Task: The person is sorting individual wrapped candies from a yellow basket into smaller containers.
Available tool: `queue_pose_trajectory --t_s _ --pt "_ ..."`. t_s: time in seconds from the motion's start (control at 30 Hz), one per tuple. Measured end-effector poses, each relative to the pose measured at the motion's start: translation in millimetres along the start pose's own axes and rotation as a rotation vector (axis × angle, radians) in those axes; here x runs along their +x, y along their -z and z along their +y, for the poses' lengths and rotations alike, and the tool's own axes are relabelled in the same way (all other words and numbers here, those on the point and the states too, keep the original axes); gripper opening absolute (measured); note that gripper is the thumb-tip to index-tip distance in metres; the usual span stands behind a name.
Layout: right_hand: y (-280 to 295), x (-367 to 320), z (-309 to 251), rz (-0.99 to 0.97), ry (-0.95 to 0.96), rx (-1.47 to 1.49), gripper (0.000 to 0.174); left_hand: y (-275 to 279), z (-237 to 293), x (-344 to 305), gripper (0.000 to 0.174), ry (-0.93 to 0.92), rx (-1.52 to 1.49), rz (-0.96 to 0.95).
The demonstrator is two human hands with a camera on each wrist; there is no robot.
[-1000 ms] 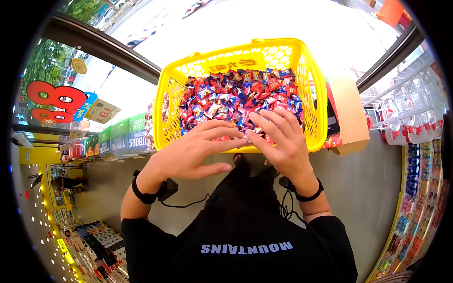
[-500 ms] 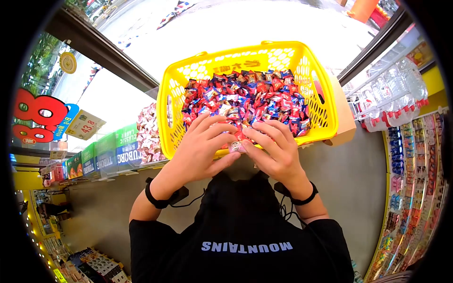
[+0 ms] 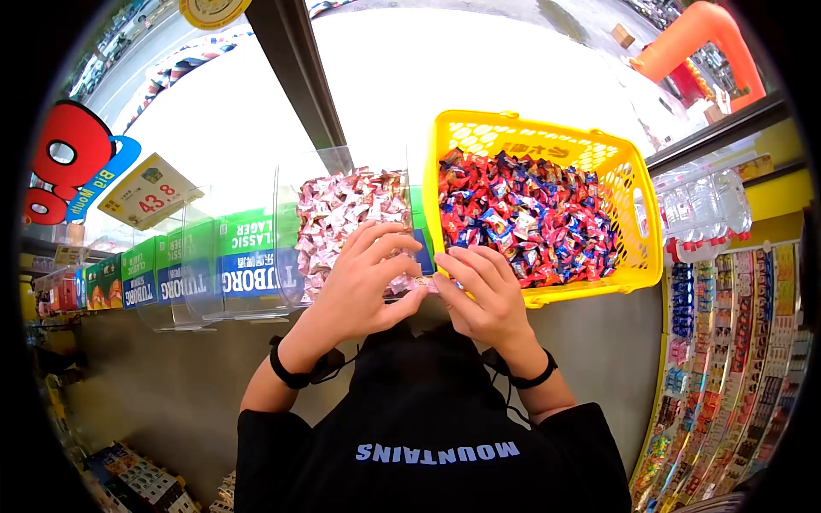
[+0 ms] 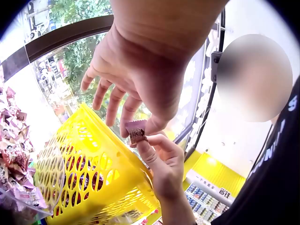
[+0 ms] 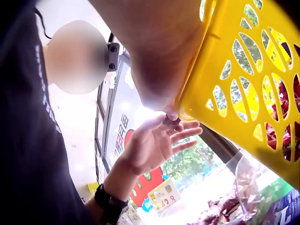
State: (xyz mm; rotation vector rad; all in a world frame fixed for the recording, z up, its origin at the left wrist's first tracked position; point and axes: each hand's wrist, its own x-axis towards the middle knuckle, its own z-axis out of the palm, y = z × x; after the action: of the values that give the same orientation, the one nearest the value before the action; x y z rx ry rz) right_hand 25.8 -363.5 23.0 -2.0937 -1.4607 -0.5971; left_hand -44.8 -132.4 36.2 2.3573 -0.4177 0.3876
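Observation:
Between my two hands is one small pink-wrapped candy [image 3: 425, 283], whose printed wrapper with a crimped end shows clearly as the candy [image 4: 137, 131] in the left wrist view. My left hand [image 3: 368, 278] pinches it between thumb and index finger, the other fingers spread. From the other side my right hand [image 3: 486, 295] grips it with thumb and fingertips, close by the basket's near left corner. The yellow basket [image 3: 556, 297] holds many red and blue wrapped candies [image 3: 530, 222]. Left of it, a clear bin holds pink-wrapped candies [image 3: 346, 197], partly behind my left hand.
Clear plastic bins [image 3: 198, 248] and green and blue beer cartons [image 3: 256, 256] line the left side. A price sign [image 3: 152, 192] stands by the window. Water bottles [image 3: 705, 205] and stocked shelves [image 3: 727, 333] are on the right.
The view has turned left, so the basket now sits further right and the bin of pink candies shows. My hands, with the pink candy, have moved from the basket's front to its left corner.

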Motion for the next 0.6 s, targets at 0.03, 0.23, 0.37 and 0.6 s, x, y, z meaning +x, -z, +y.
queue_pose_trajectory --t_s 0.03,0.23,0.37,0.6 --pt "-2 2 -3 -0.007 -0.013 -0.001 0.017 2 -4 -6 0.019 0.014 -0.027 0.002" --pt "-5 5 -9 -0.037 -0.005 0.0 0.022 -6 -19 -26 0.019 0.053 -0.119 -0.005" --pt "-3 5 -8 -0.043 0.015 0.035 0.023 -13 -25 -28 0.018 0.083 -0.217 -0.027" --pt "-1 6 -8 -0.082 0.013 0.055 0.023 -12 -28 -35 0.02 0.145 -0.351 -0.132"
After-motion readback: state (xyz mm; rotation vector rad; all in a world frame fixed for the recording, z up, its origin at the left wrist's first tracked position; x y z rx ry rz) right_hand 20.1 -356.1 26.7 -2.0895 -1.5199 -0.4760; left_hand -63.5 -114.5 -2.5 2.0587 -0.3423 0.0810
